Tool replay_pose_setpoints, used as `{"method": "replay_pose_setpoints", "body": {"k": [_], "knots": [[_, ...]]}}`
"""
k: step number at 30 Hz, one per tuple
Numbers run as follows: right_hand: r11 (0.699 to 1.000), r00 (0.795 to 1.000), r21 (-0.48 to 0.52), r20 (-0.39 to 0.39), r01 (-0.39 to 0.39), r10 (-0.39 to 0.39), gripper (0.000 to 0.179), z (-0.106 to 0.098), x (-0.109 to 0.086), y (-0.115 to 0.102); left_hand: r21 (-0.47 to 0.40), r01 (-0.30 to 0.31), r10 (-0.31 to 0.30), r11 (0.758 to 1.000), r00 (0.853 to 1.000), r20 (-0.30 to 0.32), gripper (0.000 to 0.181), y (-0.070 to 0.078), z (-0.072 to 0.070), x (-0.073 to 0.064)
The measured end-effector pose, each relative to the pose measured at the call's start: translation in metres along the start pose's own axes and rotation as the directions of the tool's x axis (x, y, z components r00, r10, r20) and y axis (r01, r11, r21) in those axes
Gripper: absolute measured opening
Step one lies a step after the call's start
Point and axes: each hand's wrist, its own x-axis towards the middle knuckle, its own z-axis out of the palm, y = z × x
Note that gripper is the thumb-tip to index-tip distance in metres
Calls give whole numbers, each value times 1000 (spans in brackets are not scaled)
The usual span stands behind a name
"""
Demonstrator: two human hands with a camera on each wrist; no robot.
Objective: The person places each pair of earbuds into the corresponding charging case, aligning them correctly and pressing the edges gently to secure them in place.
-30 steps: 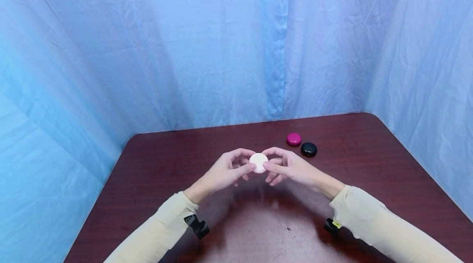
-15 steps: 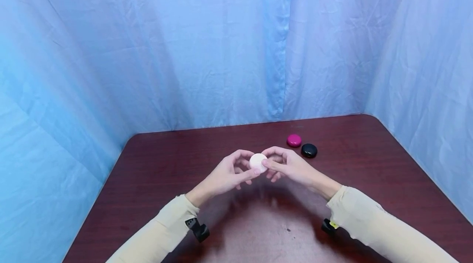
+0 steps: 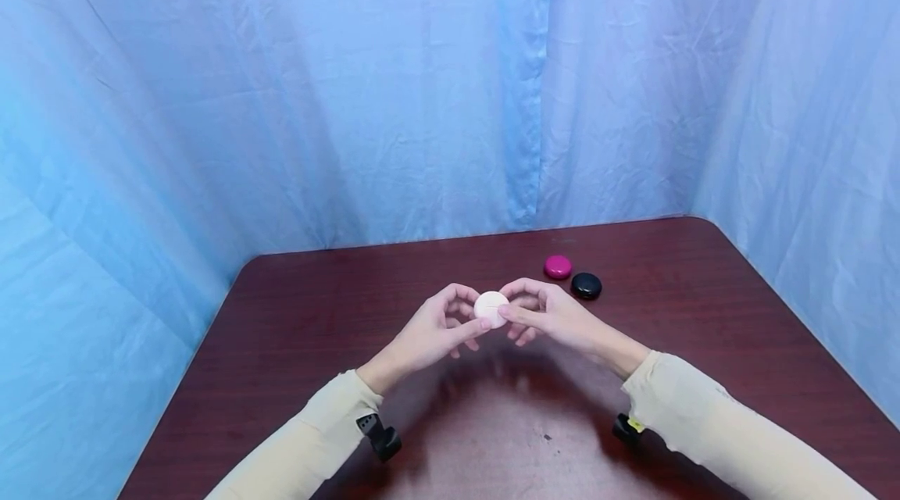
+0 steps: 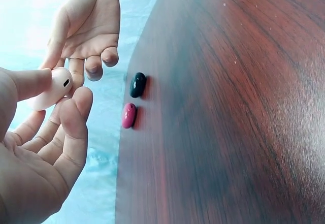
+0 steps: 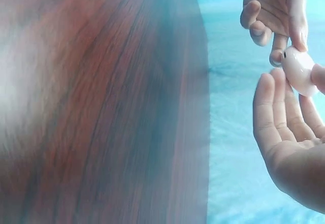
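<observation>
A small, round, pale pink case (image 3: 488, 305) with a smooth, puck-like shape is held up over the table between both hands. My left hand (image 3: 430, 334) pinches its left side, the thumb lying over the lower front. From the right, my right hand (image 3: 562, 322) pinches it too, thumb on the near face and index finger at the top edge. A small dark slot shows in the edge of the case (image 4: 62, 83) in the left wrist view. The other fingers of both hands are loosely bent beneath it.
Two similar round cases, one magenta (image 3: 558, 267) and one black (image 3: 587, 286), lie close together beyond my right hand. The dark red wooden table (image 3: 316, 289) is bordered by light blue curtains (image 3: 422, 94) at the back and sides.
My left thumb has slid right, across the lower front of the pale pink case. The right thumb has shifted slightly on it. The magenta and black cases stay put.
</observation>
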Motion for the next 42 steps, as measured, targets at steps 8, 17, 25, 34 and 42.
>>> {"method": "replay_pose_setpoints", "body": {"k": [8, 17, 25, 34, 42], "knots": [[984, 996, -168, -69, -64, 53, 35, -18, 26, 21, 220, -24, 36, 975, 998, -50, 32, -21, 5, 25], [975, 982, -176, -160, -133, 105, 39, -36, 60, 42, 386, 25, 29, 922, 991, -132, 33, -40, 14, 67], [961, 961, -205, -242, -186, 134, 38, -47, 69, 52, 381, 117, -54, 917, 983, -174, 36, -49, 28, 92], [965, 938, -132, -296, -228, 181, 36, -49, 71, 59, 471, 221, -154, 854, 972, -177, 36, -44, 33, 98], [954, 929, -164, -319, -251, 189, 32, -42, 66, 65, 504, 257, -200, 824, 966, -166, 35, -49, 39, 94]]}}
